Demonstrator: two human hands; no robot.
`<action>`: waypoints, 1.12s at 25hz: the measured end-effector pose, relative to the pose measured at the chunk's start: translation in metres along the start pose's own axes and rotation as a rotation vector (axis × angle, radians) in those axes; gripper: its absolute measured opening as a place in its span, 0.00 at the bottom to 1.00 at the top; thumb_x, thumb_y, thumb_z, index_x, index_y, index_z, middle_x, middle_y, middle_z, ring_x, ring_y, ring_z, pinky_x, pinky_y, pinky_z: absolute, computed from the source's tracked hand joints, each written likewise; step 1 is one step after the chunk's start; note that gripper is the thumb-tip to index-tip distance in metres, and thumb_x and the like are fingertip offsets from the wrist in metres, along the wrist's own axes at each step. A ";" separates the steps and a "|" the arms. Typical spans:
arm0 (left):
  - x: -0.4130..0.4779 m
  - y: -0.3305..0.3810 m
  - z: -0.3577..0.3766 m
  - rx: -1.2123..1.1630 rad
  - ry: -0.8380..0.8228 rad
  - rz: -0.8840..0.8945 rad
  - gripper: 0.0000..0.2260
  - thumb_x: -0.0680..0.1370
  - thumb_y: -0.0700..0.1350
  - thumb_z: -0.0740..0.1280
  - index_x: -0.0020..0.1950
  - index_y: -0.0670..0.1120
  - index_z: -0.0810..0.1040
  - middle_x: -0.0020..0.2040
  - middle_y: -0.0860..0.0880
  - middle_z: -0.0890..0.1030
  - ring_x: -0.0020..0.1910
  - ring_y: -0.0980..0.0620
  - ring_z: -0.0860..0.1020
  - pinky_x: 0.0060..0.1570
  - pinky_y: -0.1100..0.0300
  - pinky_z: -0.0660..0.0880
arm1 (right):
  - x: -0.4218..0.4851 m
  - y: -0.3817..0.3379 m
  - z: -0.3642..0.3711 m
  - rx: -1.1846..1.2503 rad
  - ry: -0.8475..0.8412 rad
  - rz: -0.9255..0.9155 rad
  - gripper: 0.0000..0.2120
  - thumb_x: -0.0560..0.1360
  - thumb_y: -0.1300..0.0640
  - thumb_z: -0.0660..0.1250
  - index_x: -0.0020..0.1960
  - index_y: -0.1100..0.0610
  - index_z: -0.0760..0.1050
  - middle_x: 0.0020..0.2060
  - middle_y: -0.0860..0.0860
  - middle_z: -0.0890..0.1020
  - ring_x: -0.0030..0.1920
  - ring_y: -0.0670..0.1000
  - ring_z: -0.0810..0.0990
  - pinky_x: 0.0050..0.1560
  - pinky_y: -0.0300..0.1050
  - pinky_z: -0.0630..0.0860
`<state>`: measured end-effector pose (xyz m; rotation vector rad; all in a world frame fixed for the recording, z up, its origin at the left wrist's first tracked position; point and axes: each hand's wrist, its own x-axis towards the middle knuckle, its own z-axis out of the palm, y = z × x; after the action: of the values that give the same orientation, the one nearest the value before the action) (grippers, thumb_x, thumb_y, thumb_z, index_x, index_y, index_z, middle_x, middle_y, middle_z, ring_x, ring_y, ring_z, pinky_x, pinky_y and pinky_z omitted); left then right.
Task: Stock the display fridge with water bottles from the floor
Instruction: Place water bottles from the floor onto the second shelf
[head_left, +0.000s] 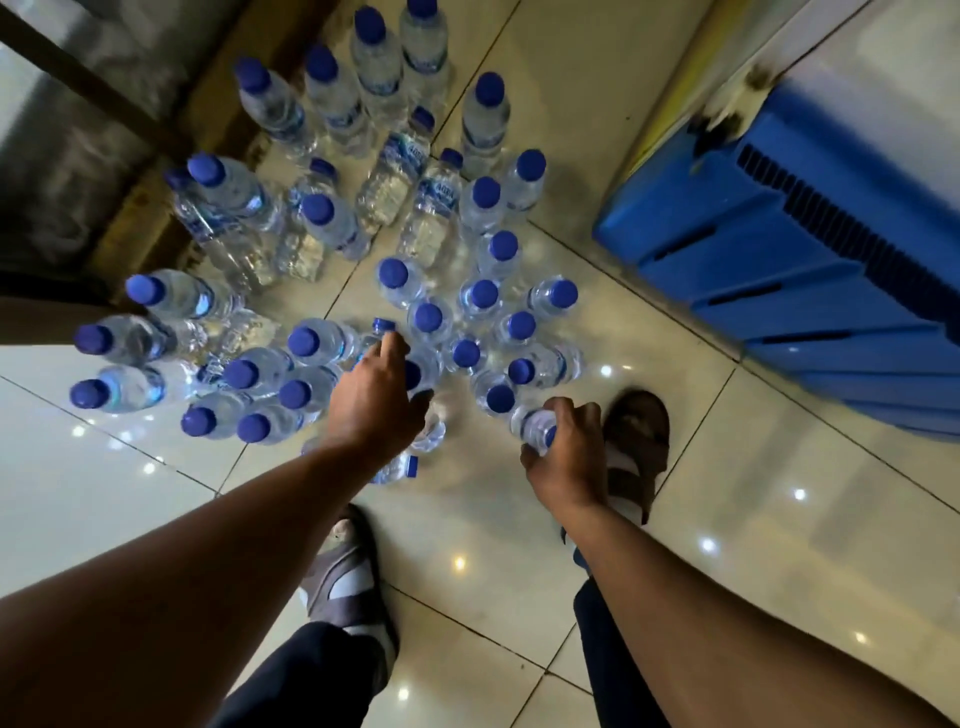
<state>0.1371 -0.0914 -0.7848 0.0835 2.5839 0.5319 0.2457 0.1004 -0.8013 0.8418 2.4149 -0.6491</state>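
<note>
**Q:** What is hidden or cut off?

**A:** I see the left hand (376, 400) only from the back. Its fingers reach over the blue caps, and I cannot tell whether they grip anything. A sideways bottle (400, 467) shows below that wrist, either held or lying there; which is unclear. The blue louvred cabinet base (779, 260) runs out of the right edge.

**Q:** And the right hand?

**A:** The right hand (563, 452) curls round the top of one bottle (532, 426) at the near edge of the cluster, just beside the right sandal (636, 447).

**Q:** Surface and clearance?

**A:** The water bottles (483, 296) stand on the glossy pale tiled floor (727, 519), which is dotted with lamp reflections. A few at the rear lie flat. A wooden frame (156, 130) bounds the cluster on the left and the cabinet base on the right. Bare tile lies nearer me, around the left sandal (343, 577).
</note>
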 end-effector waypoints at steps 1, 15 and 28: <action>-0.009 0.003 -0.012 -0.005 0.008 0.017 0.22 0.71 0.49 0.74 0.59 0.45 0.70 0.52 0.46 0.81 0.45 0.42 0.79 0.37 0.56 0.69 | -0.009 -0.004 -0.012 0.016 -0.005 -0.017 0.25 0.66 0.57 0.77 0.60 0.54 0.72 0.55 0.55 0.70 0.54 0.60 0.75 0.54 0.49 0.75; -0.171 0.244 -0.404 -0.032 0.253 0.385 0.24 0.57 0.61 0.77 0.51 0.61 0.77 0.45 0.57 0.82 0.33 0.52 0.80 0.28 0.64 0.68 | -0.226 -0.103 -0.466 0.582 0.346 -0.204 0.31 0.57 0.44 0.75 0.59 0.41 0.72 0.54 0.40 0.80 0.52 0.39 0.80 0.54 0.33 0.75; -0.283 0.584 -0.625 -0.534 0.334 1.000 0.18 0.70 0.53 0.75 0.56 0.64 0.72 0.48 0.66 0.80 0.48 0.69 0.79 0.46 0.74 0.76 | -0.359 -0.074 -0.833 1.223 0.750 -0.511 0.18 0.70 0.52 0.72 0.60 0.51 0.79 0.52 0.48 0.86 0.53 0.48 0.85 0.53 0.46 0.80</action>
<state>0.0602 0.1815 0.0709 1.2119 2.4393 1.6714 0.1975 0.3747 0.0649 0.9748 2.7339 -2.5316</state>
